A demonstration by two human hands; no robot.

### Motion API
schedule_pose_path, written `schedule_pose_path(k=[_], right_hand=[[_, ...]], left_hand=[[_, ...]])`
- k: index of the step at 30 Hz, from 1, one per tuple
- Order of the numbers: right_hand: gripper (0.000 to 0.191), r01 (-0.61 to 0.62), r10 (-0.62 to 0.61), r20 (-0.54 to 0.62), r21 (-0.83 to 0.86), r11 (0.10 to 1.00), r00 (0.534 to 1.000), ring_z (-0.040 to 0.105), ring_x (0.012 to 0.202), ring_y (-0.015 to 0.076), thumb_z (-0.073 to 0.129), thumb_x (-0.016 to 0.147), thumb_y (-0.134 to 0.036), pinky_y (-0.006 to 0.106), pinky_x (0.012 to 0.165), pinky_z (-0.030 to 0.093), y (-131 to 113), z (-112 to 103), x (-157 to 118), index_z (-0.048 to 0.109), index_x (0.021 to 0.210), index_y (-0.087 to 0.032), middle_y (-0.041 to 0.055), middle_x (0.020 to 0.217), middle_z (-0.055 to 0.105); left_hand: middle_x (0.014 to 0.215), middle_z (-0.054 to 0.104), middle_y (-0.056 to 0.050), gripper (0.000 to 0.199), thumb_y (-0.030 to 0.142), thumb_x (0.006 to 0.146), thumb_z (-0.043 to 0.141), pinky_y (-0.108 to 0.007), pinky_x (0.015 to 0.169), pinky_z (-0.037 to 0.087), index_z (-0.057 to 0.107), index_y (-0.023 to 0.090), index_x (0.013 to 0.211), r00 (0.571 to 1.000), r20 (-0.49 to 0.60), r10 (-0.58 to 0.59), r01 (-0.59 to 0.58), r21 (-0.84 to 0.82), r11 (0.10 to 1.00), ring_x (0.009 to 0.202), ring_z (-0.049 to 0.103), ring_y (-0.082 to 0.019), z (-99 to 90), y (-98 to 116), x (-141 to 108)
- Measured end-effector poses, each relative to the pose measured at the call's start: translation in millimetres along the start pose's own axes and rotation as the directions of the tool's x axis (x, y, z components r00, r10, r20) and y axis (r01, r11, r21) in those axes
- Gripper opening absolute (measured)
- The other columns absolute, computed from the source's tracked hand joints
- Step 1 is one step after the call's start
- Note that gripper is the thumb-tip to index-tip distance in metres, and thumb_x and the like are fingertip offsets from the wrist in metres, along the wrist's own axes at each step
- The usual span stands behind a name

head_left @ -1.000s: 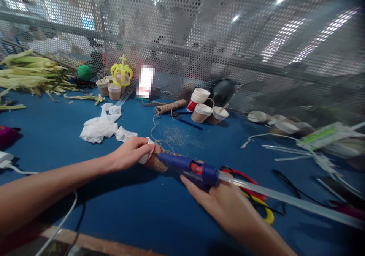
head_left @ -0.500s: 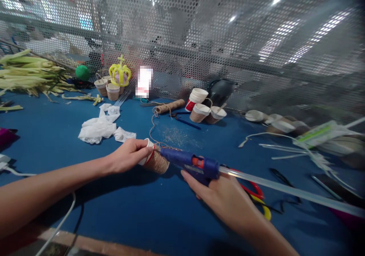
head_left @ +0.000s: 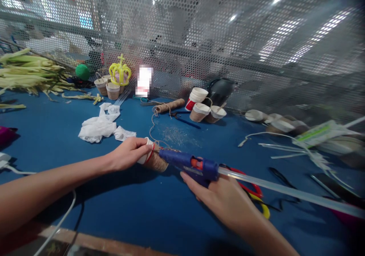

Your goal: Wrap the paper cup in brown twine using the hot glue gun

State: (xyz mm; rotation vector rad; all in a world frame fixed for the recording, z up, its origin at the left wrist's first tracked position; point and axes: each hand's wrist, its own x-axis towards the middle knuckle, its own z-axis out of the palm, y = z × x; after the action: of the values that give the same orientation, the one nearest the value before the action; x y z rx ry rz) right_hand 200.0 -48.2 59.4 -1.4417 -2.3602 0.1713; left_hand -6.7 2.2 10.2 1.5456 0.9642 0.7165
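My left hand (head_left: 129,153) is closed round the white rim end of a paper cup (head_left: 156,161), which lies tilted on its side. Brown twine is wound about the cup's lower part, and a red band shows near the rim. In my right hand (head_left: 218,195) is a blue hot glue gun (head_left: 189,163), its nozzle touching or very close to the cup by the twine. A long clear glue stick (head_left: 273,189) juts from the gun's back. Loose twine runs from the cup to a twine roll (head_left: 170,106) farther back.
Behind stand several twine-wrapped cups (head_left: 200,112), pliers (head_left: 185,121) and a yellow crown (head_left: 120,73). Crumpled white tissue (head_left: 98,128) lies left, with corn husks (head_left: 28,73) beyond. Scissors with red and yellow handles (head_left: 264,209) lie under my right wrist. A perforated metal screen (head_left: 171,32) closes off the back.
Both hands keep their hold on the cup and the glue gun. The gun and cup have shifted very slightly left; otherwise the scene looks the same.
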Motion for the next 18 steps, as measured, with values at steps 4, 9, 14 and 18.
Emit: schedule_pose_path(k=[4,9,14,18], right_hand=[[0.018,0.015,-0.014,0.006,-0.008,1.0,1.0,0.063,0.071,0.02,0.043,0.078,-0.025,0.027,0.058,0.049,-2,0,-1,0.06,0.072,-0.026,0.0008,0.056,0.062],[0.014,-0.001,0.001,0.026,-0.016,1.0,1.0,0.063,0.068,0.0208,0.045,0.078,-0.025,0.031,0.062,0.049,2,10,-4,0.058,0.073,-0.022,0.0041,0.072,0.066],[0.015,-0.025,0.025,0.017,0.013,1.0,1.0,0.062,0.063,0.0206,0.045,0.078,-0.026,0.031,0.058,0.049,3,12,-5,0.058,0.073,-0.02,0.0046,0.068,0.066],[0.017,0.003,-0.003,-0.004,0.014,1.0,1.0,0.063,0.07,0.0201,0.043,0.078,-0.024,0.03,0.062,0.049,-2,4,-2,0.058,0.072,-0.024,0.0032,0.066,0.065]], left_hand=[[0.077,0.065,-0.005,0.033,0.035,0.078,0.044,-0.023,0.064,0.043,0.064,0.01,0.085,0.999,-0.021,-0.037,0.036,-0.053,0.998,0.069,0.057,-0.015,0.2,-1,1],[0.062,0.06,-0.002,0.027,0.033,0.074,0.047,-0.02,0.052,0.038,0.061,0.01,0.073,0.985,-0.096,-0.141,0.13,-0.111,0.985,0.053,0.051,-0.011,1.8,1,3],[0.058,0.057,0.0,0.026,0.034,0.072,0.049,-0.02,0.051,0.038,0.06,0.011,0.069,0.979,-0.115,-0.167,0.148,-0.159,0.976,0.051,0.05,-0.01,2.6,1,3],[0.059,0.057,0.0,0.028,0.036,0.072,0.049,-0.021,0.051,0.037,0.062,0.011,0.072,0.982,-0.112,-0.15,0.134,-0.143,0.981,0.052,0.049,-0.01,1.9,-1,3]])
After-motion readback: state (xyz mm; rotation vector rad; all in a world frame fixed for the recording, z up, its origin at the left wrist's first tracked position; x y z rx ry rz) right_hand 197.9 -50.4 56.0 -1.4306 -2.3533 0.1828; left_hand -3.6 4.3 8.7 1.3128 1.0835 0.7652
